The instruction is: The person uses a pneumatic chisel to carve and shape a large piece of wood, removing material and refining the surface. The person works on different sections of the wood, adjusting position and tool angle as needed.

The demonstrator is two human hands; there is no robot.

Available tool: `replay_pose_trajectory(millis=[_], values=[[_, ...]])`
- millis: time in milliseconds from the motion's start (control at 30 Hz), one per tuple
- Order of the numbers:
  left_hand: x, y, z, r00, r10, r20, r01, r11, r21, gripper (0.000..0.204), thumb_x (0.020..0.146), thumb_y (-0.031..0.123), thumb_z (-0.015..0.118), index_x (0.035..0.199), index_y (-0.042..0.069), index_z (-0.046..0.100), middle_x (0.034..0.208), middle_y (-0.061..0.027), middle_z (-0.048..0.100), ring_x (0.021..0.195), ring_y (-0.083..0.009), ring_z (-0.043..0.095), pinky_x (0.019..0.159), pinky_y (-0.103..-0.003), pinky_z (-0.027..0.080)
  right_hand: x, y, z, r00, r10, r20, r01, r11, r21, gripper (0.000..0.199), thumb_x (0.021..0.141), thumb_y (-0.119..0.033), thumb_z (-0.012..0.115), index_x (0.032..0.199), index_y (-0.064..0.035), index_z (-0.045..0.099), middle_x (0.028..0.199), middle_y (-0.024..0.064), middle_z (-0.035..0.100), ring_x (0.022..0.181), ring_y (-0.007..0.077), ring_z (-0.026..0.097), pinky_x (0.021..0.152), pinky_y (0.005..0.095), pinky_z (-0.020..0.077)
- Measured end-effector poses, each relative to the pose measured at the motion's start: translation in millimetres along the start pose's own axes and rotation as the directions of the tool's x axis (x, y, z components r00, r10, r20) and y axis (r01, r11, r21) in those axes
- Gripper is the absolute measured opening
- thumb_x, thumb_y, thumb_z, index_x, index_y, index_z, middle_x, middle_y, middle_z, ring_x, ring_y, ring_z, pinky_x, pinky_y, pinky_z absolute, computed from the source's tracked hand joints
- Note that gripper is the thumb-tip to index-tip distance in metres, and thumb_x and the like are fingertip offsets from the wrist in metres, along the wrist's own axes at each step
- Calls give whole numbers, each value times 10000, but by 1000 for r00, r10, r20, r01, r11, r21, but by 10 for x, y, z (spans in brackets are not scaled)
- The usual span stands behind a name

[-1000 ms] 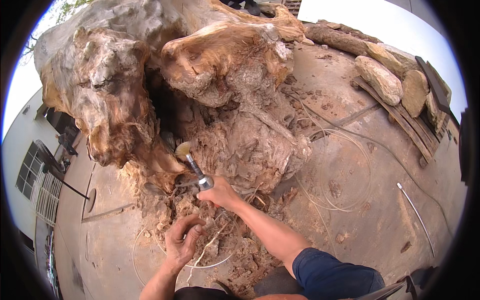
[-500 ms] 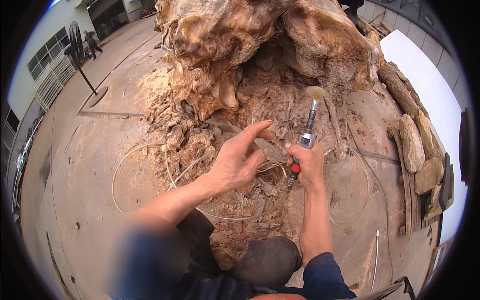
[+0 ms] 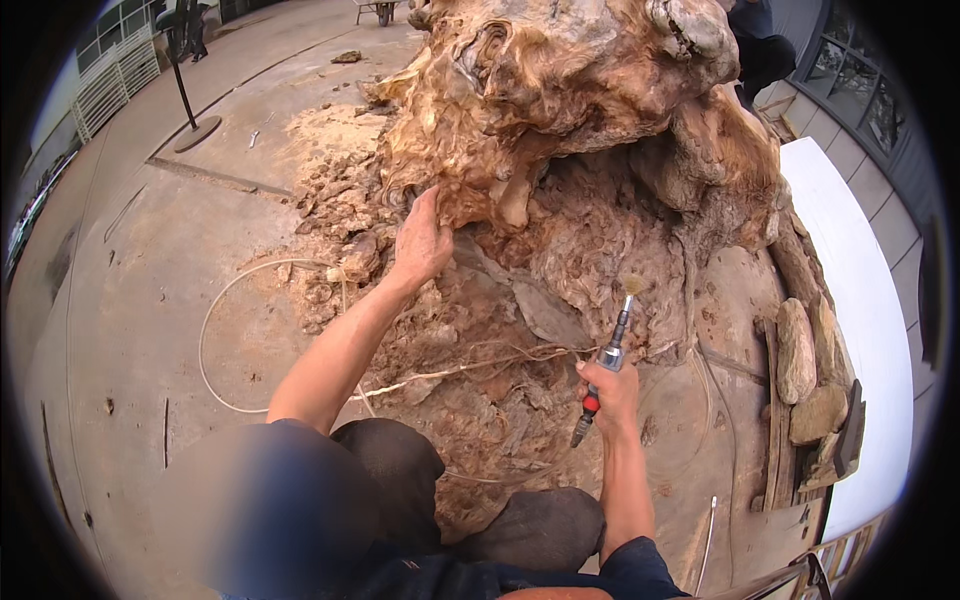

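A big knotted, reddish-brown tree root (image 3: pixel 560 90) rises in front of me, its underside hollow and rough. My left hand (image 3: pixel 424 240) is stretched out against its lower left edge, fingers extended and holding nothing; the fingertips reach the wood. In my right hand (image 3: pixel 612 392) is a slim air grinder (image 3: pixel 613 352) with a silver body and a red band. Its shaft points up and away, tipped with a small round brush (image 3: pixel 633 285). The brush sits in front of the root's lower part; whether it touches the wood I cannot tell.
Wood chips (image 3: pixel 345 210) lie left of the root. A pale hose (image 3: pixel 203 345) loops over the floor. Logs and slabs (image 3: pixel 797 350) are stacked at right beside a white board (image 3: pixel 860 330). A stand with a round base (image 3: pixel 197 134) stands far left. Another person (image 3: pixel 765 55) is behind the root.
My left hand has moved forward and left, from beside the grinder to the root's edge. The grinder stays in my right hand, now lower in view. The view has shifted.
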State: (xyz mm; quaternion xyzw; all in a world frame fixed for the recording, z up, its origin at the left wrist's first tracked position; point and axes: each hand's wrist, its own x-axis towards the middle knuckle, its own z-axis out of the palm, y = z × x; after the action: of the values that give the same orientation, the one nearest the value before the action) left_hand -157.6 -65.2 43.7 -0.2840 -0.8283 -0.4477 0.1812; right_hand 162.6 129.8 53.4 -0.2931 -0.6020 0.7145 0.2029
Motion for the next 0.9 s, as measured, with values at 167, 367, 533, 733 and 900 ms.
replay_pose_trajectory(millis=[167,367,533,733,900], values=[[623,-192,68,964,217,-154,-217,976,19,764,857,4,528,1587,34,302,1585,-244,425,1304,-454,551,1067,-490,486,97,91,169,1000,9,10,-8,996,-87,215,784,-92,802,809,-31,597,695,54,614,524,147,573,494,293,469],[382,-298,290,983,65,170,-35,984,-173,837,844,3,513,1634,75,244,1521,-263,479,1127,-474,640,936,-537,514,128,138,437,998,54,13,-51,987,-153,188,801,-34,781,784,-32,593,683,58,612,536,150,576,493,300,467],[373,-648,307,991,29,129,-13,992,-123,777,873,22,508,1616,111,299,1304,-275,607,1084,-464,639,932,-540,520,124,74,652,997,76,22,-69,968,-240,177,805,-35,773,789,-29,597,682,61,614,534,149,572,495,298,461],[349,-786,267,999,-27,42,34,986,-166,359,902,91,534,1246,16,599,1046,-271,710,1028,-458,676,910,-554,529,205,6,846,994,99,48,-84,964,-253,231,801,-34,795,876,-27,577,718,67,611,534,166,581,505,319,483],[-1289,-1425,500,533,-141,834,-27,983,184,304,937,168,549,1169,-20,607,1023,-278,714,1040,-457,690,917,-551,548,242,62,888,989,115,91,-91,968,-236,189,797,-37,792,839,-29,607,710,55,628,556,142,580,514,291,451]])
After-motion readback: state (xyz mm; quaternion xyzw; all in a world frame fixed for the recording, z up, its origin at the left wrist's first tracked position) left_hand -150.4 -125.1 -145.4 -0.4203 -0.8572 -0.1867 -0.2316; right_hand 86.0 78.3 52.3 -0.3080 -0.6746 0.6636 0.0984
